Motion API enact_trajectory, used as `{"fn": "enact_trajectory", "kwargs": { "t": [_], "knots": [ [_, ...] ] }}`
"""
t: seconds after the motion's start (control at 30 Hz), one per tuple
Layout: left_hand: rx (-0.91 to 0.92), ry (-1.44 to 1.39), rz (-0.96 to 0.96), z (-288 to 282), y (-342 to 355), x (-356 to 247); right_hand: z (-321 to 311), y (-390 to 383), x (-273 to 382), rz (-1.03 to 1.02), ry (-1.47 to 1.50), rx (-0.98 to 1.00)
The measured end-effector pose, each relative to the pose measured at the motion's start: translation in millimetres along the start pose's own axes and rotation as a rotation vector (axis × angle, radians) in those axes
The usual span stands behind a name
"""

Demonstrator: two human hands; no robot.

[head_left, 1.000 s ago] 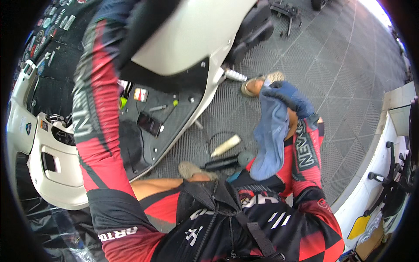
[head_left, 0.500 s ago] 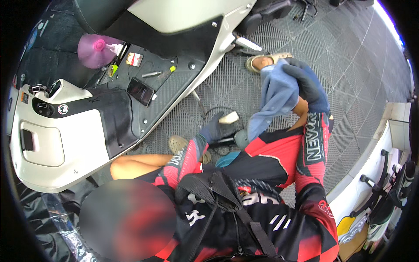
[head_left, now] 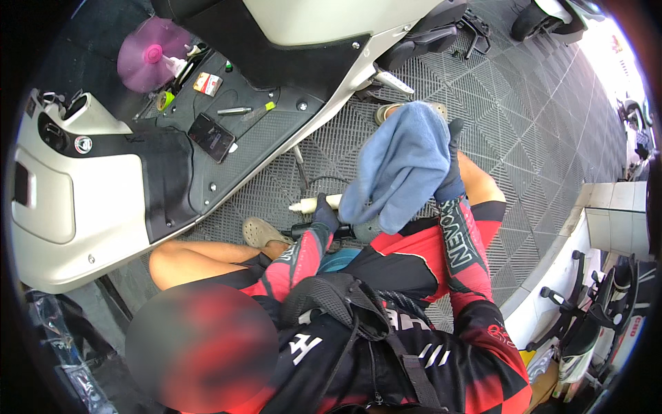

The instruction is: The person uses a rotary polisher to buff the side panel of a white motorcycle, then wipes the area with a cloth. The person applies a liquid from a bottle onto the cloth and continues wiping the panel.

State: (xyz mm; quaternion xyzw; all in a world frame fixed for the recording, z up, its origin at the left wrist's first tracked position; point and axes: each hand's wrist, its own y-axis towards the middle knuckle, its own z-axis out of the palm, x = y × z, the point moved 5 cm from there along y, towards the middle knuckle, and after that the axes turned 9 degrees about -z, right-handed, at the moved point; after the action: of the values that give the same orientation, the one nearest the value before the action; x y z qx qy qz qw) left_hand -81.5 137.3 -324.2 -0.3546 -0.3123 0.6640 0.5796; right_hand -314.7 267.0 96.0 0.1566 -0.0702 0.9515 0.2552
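My left hand (head_left: 325, 215), in a dark grey glove, is closed around a cream-coloured tube-shaped bottle (head_left: 305, 205) with a narrow tip pointing left. The bottle's right end disappears behind a blue cloth (head_left: 400, 165). Gripped at its right edge by my gloved right hand (head_left: 452, 162), the cloth hangs in folds above my lap; most of the fingers are hidden by it. Beneath the cloth and beside my left hand lies a black and grey cylindrical thing (head_left: 341, 232), whose kind I cannot make out.
A cream scooter (head_left: 76, 207) stands at the left. Its dark footboard (head_left: 258, 138) carries a phone (head_left: 212, 138), a pen-like tool (head_left: 234, 111), a small red-and-white box (head_left: 207, 83) and a purple fan (head_left: 153, 54). A side stand (head_left: 301, 165) juts toward my left hand. Grey grid tiles (head_left: 524, 138) cover the floor.
My right hand has brought the blue cloth left and spread it over the bottle's end. The bottle has turned to lie nearly level, tip leftward. The whole view has shifted slightly.
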Motion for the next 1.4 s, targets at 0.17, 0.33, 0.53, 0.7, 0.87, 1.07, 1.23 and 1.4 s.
{"fn": "enact_trajectory", "kwargs": {
  "t": [0.17,0.33,0.53,0.7,0.87,1.07,1.23,1.4],
  "knots": [
    [-0.358,0.368,0.231,62.3,-109.3,27.0,-81.3,-25.2,12.4,-0.115,-0.125,-0.241],
    [-0.084,1.44,0.896,196.0,-236.6,-31.9,-65.4,-34.1,17.2,0.085,-0.075,-0.198],
    [-0.112,2.529,1.034,323.0,-373.3,-90.1,-77.2,-11.2,-29.6,0.036,-0.018,-0.201],
    [-0.391,2.863,1.111,358.8,-417.3,-93.6,-88.6,-2.9,-56.8,0.058,-0.12,-0.147],
    [-0.312,2.987,1.188,379.9,-405.2,-79.8,-69.8,-2.7,-62.3,0.044,-0.156,-0.052],
    [-0.313,3.044,1.172,382.0,-391.6,-79.3,-51.6,-3.8,-61.3,0.082,-0.138,0.333],
    [-0.266,3.079,1.154,383.3,-386.5,-76.3,-47.3,-9.0,-63.1,0.066,-0.015,0.215],
    [-0.256,3.087,1.15,383.3,-387.2,-75.5,-44.8,-14.1,-62.5,0.069,0.023,0.032]
  ]
}}
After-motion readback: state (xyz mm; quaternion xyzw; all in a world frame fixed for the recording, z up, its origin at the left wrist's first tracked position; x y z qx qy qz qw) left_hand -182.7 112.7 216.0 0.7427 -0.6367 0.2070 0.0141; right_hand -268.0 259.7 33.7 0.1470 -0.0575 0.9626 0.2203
